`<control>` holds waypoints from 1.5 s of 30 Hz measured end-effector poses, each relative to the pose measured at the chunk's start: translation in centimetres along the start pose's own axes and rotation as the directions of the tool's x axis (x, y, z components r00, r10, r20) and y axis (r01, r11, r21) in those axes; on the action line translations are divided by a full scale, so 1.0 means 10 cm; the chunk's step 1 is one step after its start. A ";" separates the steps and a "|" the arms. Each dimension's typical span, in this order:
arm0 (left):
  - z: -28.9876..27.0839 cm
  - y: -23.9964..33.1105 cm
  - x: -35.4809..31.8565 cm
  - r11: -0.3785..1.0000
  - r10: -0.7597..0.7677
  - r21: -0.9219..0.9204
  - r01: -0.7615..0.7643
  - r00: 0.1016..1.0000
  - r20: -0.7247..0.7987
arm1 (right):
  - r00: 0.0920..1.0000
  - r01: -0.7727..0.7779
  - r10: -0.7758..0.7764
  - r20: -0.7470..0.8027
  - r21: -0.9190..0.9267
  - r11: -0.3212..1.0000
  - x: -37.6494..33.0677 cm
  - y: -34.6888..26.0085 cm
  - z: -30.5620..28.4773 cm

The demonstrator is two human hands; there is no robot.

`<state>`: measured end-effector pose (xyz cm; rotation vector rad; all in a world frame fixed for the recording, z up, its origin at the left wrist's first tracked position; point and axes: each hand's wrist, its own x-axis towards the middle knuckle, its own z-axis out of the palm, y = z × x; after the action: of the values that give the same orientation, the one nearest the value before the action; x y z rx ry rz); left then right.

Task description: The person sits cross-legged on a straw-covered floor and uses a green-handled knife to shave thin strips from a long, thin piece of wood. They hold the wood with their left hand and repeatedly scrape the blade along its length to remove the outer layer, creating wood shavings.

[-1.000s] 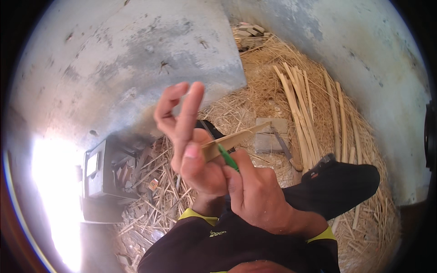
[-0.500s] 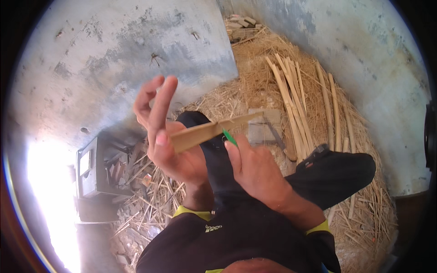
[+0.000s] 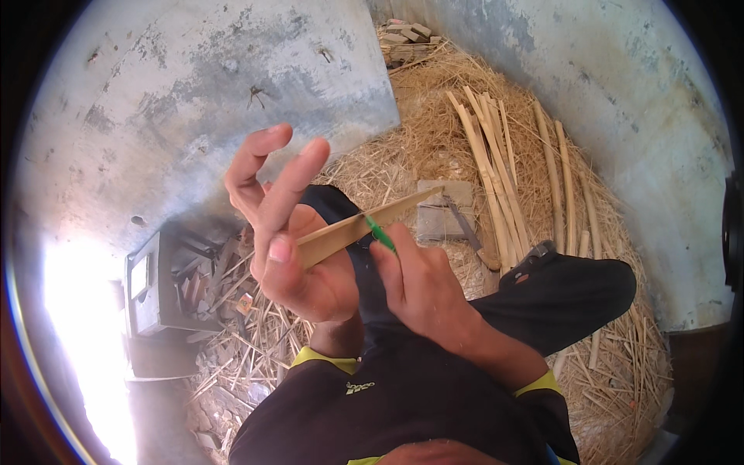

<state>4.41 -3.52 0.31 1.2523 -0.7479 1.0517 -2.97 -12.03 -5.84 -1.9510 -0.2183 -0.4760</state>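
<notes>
Over a straw-strewn floor, left hand (image 3: 298, 252) grip closed on one bamboo strip (image 3: 364, 225), right hand (image 3: 422, 283) pinching one green tool (image 3: 380, 233)

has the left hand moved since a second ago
Cannot tell. The left hand holding the bamboo strip sits at a similar spot against the flat stone block, but the head camera itself shifted.

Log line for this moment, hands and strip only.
left hand: holds bamboo strip, forefingers raised | right hand: green-handled tool at strip | around: cut canes, straw
</notes>
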 end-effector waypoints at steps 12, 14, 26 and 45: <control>-0.19 -0.06 -0.06 0.939 -0.097 -0.304 0.160 0.973 0.211 | 0.991 -0.137 0.137 -0.006 0.000 0.991 0.02 0.55 0.14; -0.18 -0.01 -0.10 0.940 -0.207 -0.261 0.220 0.975 0.076 | 0.972 -0.234 0.235 -0.017 -0.191 0.953 0.02 0.69 0.21; -0.41 -0.06 -0.17 0.918 -0.032 -0.378 0.124 0.970 0.241 | 0.959 -0.251 0.263 0.104 -0.116 0.961 -0.10 0.53 0.10; -0.50 0.05 -0.28 0.953 -0.009 -0.295 0.074 0.977 0.215 | 0.926 -0.351 0.377 0.004 -0.356 0.866 -0.21 0.98 0.17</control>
<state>2.50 0.79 -3.00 1.1181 -1.0009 0.7416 -0.92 -14.47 -15.47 -2.2952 0.2063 -0.1991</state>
